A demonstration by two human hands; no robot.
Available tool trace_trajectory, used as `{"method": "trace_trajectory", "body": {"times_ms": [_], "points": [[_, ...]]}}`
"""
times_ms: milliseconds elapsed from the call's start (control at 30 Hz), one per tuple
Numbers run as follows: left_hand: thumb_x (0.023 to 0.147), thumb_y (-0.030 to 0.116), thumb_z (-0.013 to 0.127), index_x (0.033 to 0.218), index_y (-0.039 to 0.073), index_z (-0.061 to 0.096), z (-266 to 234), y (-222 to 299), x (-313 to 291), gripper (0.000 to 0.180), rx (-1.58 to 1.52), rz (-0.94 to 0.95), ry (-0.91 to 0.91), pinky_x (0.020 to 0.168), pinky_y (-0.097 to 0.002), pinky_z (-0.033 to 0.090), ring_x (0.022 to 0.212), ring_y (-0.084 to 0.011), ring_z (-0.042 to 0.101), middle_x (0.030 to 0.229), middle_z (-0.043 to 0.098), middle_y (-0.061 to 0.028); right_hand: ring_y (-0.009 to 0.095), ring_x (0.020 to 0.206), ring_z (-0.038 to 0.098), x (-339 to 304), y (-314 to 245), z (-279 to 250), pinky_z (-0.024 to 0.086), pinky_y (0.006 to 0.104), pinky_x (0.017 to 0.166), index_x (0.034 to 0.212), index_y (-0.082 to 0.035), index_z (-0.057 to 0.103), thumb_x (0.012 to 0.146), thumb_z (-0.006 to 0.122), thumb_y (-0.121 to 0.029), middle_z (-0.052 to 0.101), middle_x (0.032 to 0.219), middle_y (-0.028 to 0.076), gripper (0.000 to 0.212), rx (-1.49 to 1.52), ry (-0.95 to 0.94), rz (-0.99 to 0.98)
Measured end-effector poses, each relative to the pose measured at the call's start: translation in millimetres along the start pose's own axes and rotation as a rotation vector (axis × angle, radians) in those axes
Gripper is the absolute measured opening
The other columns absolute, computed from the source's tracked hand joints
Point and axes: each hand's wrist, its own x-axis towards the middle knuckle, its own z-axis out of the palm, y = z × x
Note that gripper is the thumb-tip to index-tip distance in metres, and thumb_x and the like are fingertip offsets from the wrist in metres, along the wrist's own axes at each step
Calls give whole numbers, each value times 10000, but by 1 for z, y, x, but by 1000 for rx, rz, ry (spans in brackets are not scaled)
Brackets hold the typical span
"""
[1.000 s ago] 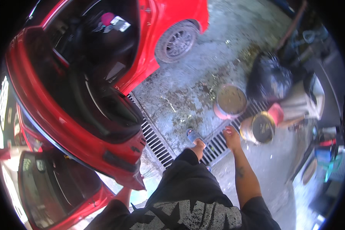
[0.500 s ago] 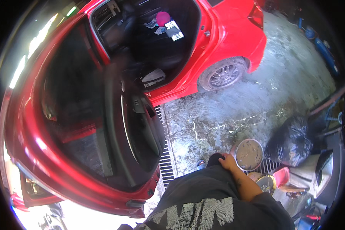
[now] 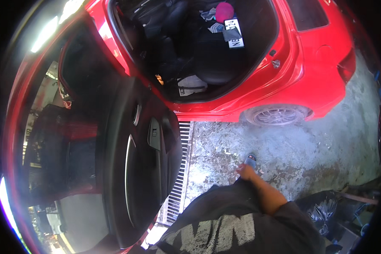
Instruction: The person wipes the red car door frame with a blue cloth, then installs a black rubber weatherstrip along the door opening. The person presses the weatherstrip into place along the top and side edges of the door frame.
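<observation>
While the right hand [image 3: 244, 171] hangs low at the person's side, its fingers are hidden from this angle, so I cannot tell if it is clenched or loose; nothing shows in its grasp. Left hand is out of view. Right forearm runs down from the dark shirt [image 3: 224, 224], which carries large pale lettering.

Nearest thing to the hand: a blue sandal [image 3: 251, 160] just past it, on the wet, patchy concrete floor [image 3: 309, 156].

Left of the hand, a metal drain grate [image 3: 180, 169] runs along the floor toward the car [image 3: 313, 63].

Car is red, rear door [image 3: 135, 161] swung wide open; its dark inner panel sits along the left edge of the grate. Rear wheel [image 3: 277, 115] stands on the floor, well apart from the hand.

Inside the cabin, on the dark back seat:
- white rectangular plate [image 3: 234, 33] with dark characters, lying flat near the far side
- round pink thing [image 3: 224, 10] just above it, touching or nearly so
- pale cloth [image 3: 191, 84] at the seat's near edge by the sill

Black plastic bag [image 3: 326, 209] sits at the floor's lower right, close beside the person's right elbow.
</observation>
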Motion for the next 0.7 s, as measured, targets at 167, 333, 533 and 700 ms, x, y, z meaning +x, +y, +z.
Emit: {"method": "trace_trajectory", "body": {"times_ms": [167, 333, 533, 700], "points": [[1107, 216, 691, 1371, 106, 739, 50, 96, 35, 291, -120, 90, -19, 1011, -388, 570, 1137, -194, 725, 1218, 785, -49, 405, 1068, 788, 26, -3, -146, 612, 473, 947, 1312, -36, 751, 991, 776, -421, 812, 1145, 237, 501, 223, 108, -122], [1119, 182, 612, 1357, 76, 731, 73, 202, 93, 286, 130, 115, -152, 966, -399, 595, 1095, -252, 783, 1216, 816, -145, 408, 1089, 787, 71, -45, -261, 614, 474, 939, 1327, -18, 730, 1003, 781, -339, 811, 1169, 229, 458, 253, 146, -128], [1073, 290, 697, 1280, 94, 784, 90, 302, 260, 298, 219, 148, -82, 967, -442, 607, 1122, -373, 785, 1194, 818, -179, 470, 1324, 663, 179, -154, -308, 544, 524, 1097, 1375, -12, 693, 1005, 780, -255, 678, 1451, 286, 451, 306, 342, -358], [1055, 242, 742, 1283, 57, 790, 115, 386, 501, 298, 14, 49, -92, 963, -408, 607, 1114, -288, 797, 1177, 834, -161, 512, 1526, 480, 320, -219, -326, 392, 558, 1264, 1454, -30, 668, 1018, 787, -241, 566, 1590, 310, 499, 160, 627, -346]]}}
